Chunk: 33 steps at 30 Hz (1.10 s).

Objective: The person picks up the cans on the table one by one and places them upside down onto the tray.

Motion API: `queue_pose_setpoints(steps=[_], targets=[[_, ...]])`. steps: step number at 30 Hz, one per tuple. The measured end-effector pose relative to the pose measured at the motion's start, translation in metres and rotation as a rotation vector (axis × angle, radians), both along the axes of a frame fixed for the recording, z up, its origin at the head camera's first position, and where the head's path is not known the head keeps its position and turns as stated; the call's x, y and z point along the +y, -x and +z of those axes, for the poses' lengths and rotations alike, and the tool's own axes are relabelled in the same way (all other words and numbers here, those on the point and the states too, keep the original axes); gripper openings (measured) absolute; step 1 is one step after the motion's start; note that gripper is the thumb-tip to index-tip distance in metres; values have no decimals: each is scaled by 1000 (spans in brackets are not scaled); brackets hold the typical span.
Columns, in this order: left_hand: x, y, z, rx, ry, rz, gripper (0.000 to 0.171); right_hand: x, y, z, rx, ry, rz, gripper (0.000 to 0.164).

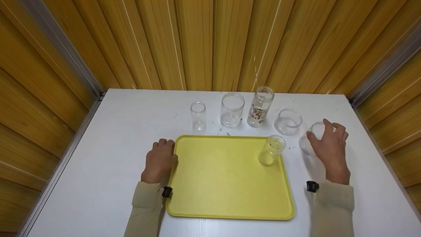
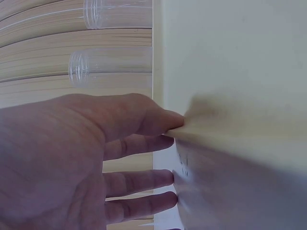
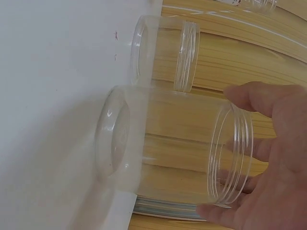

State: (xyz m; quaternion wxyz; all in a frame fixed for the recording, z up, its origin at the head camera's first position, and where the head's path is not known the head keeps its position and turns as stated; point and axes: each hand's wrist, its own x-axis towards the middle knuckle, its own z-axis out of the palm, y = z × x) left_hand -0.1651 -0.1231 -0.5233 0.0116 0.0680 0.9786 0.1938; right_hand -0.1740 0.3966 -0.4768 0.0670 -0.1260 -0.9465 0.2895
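My left hand [image 1: 159, 161] pinches the left rim of a yellow tray [image 1: 223, 184]. In the left wrist view the thumb lies on top of the tray rim [image 2: 211, 129], with the fingertips against its outer side. To the right of the tray, my right hand [image 1: 330, 148] grips a wide clear jar [image 1: 306, 146] around its mouth. The right wrist view shows that jar [image 3: 177, 143] upright, its threaded neck between thumb and fingers. A slim clear jar [image 1: 271, 153] stands upside down at the tray's right edge.
Behind the tray stand a slim clear jar [image 1: 198, 117], a wider jar [image 1: 232, 112], a tall jar with a brown print [image 1: 260, 108] and a short, wide jar [image 1: 288, 122]. They stand on a white table [image 1: 108, 158] enclosed by wood-patterned walls [image 1: 197, 42].
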Motion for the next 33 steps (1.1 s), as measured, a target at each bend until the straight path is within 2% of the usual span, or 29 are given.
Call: queue_pose_setpoints(steps=[13, 16, 21, 27, 33], targets=[[0, -1, 1, 9, -8, -5, 29, 3, -1, 1, 0, 7, -27, 80], [0, -2, 2, 21, -11, -4, 29, 4, -2, 1, 26, 19, -33, 80], [0, -2, 1, 20, -13, -2, 30, 4, -4, 1, 52, 79, -60, 81], [1, -1, 0, 0, -6, 0, 33, 10, -6, 4, 0, 186, -99, 85], [1, 0, 0, -8, -2, 7, 33, 14, -8, 8, 18, 237, -115, 83]])
